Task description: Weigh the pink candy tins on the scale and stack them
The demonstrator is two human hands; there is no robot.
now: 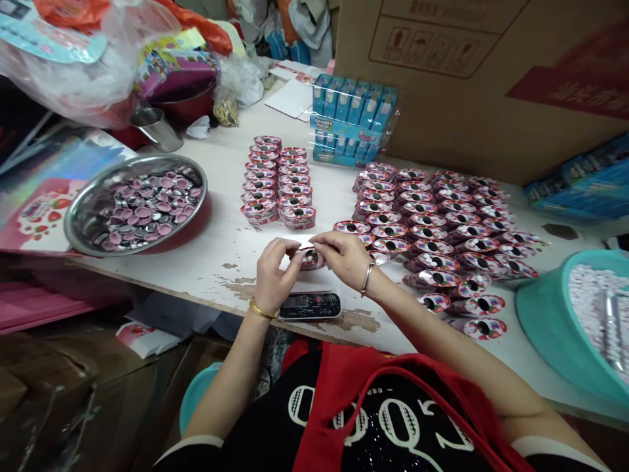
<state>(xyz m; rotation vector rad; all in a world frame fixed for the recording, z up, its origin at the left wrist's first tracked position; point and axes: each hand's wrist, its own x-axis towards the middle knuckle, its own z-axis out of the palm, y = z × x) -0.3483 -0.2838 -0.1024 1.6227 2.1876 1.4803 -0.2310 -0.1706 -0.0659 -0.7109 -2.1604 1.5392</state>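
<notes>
A small printed carton [310, 259] with a round hole in its top stands over the digital scale. Small white pieces show in the hole. My left hand [278, 272] grips the carton's left side between thumb and fingers. On the other side, my right hand [346, 259] pinches its rim with the fingertips. The black front panel of the digital scale [309, 306] faces me just below my hands; its display is too blurred to read surely. Two rows of similar red-and-white cartons [297, 196] stand beyond my hands, and a larger group of open-holed cartons [426, 219] is to the right.
At left a steel bowl [199, 172] holds many small pink-and-silver caps. A teal tub [543, 314] of small whitish pieces, with a metal scoop [612, 328], stands at right. Blue wrapped boxes [351, 121] and a big cardboard carton [452, 72] are behind. A metal cup [160, 130] leans at back left.
</notes>
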